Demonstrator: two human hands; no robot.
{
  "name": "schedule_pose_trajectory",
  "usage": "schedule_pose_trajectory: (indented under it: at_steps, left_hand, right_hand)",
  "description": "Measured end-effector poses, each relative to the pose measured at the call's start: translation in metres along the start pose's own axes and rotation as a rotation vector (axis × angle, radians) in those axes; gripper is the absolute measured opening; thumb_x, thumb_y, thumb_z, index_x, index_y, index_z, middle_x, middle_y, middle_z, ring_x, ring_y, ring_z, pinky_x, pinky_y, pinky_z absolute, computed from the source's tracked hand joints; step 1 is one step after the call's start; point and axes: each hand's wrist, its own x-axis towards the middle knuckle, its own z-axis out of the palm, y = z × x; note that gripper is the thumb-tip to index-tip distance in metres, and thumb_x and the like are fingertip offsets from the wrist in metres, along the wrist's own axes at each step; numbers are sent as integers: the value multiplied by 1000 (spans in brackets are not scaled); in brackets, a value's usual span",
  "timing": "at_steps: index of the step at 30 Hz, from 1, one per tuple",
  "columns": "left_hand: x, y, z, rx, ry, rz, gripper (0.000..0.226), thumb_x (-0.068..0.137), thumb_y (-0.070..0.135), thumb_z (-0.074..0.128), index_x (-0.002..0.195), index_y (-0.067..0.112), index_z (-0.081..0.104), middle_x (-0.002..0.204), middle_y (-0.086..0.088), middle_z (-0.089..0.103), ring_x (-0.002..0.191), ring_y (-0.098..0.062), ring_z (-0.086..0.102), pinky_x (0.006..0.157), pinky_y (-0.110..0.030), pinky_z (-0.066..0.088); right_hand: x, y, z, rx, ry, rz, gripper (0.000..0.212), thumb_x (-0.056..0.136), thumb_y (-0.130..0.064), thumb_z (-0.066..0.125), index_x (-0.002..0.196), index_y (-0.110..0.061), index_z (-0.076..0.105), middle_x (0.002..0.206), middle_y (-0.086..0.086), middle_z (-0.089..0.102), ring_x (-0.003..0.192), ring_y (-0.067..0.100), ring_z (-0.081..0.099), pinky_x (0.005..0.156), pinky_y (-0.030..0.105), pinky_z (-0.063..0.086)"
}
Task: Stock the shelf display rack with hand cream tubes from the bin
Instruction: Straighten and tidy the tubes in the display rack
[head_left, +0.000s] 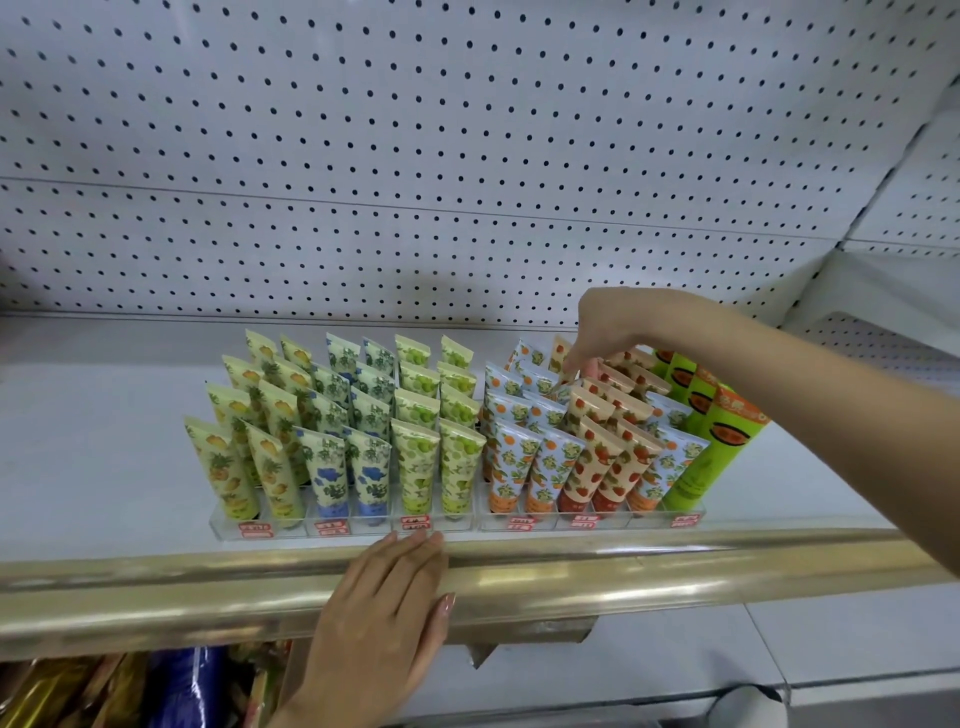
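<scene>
Single head view, wide-angle, edges bowed. Close before shelf (104, 441), facing it square, tilted slightly down. Pegboard (415, 156) fills upper half, rack (363, 527) centre, rail (675, 566) crosses below. Left hand (384, 608) enters from bottom, right hand (608, 332) from right edge.

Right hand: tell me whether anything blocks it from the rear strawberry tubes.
Nothing visible does. The right hand reaches down from above, fingertips among the rear strawberry tubes; its forearm passes over the green tubes.
</scene>
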Motion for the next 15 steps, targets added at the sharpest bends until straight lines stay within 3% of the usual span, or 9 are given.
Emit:
schedule_pose_trajectory:
  at_steps: [2, 6, 10, 15]
  left_hand:
    - [0, 0, -1, 1, -4, 1, 43, 98, 30, 40, 94, 6, 76, 105, -6, 73, 109, -16, 56, 97, -36, 43]
    - [1, 1, -2, 2, -5, 1, 42, 98, 29, 40, 94, 6, 76, 106, -6, 73, 109, -16, 56, 101, -33, 40]
    - [1, 1, -1, -9, 8, -4, 41, 97, 28, 42, 93, 6, 76, 104, -6, 73, 108, -16, 56, 103, -32, 38]
    - [0, 1, 0, -6, 15, -1, 43, 98, 30, 41, 93, 6, 76, 104, -6, 73, 109, -16, 56, 104, -32, 37]
  right_hand:
    - [0, -2, 1, -2, 25, 5, 32, 88, -28, 63, 59, -15, 63, 31, -13, 44, 51, 8, 39, 51, 20, 32]
    - [3, -3, 3, -21, 67, 7, 30, 84, -30, 69, 60, -15, 62, 46, -10, 50, 51, 6, 42, 50, 20, 33]
    - [7, -4, 7, -42, 131, 38, 48, 78, -33, 75, 56, -11, 38, 57, 0, 38, 49, 16, 33, 51, 25, 31]
    - [12, -4, 12, -34, 183, 66, 54, 74, -37, 78, 55, -12, 33, 58, 0, 38, 50, 16, 35, 64, 30, 39]
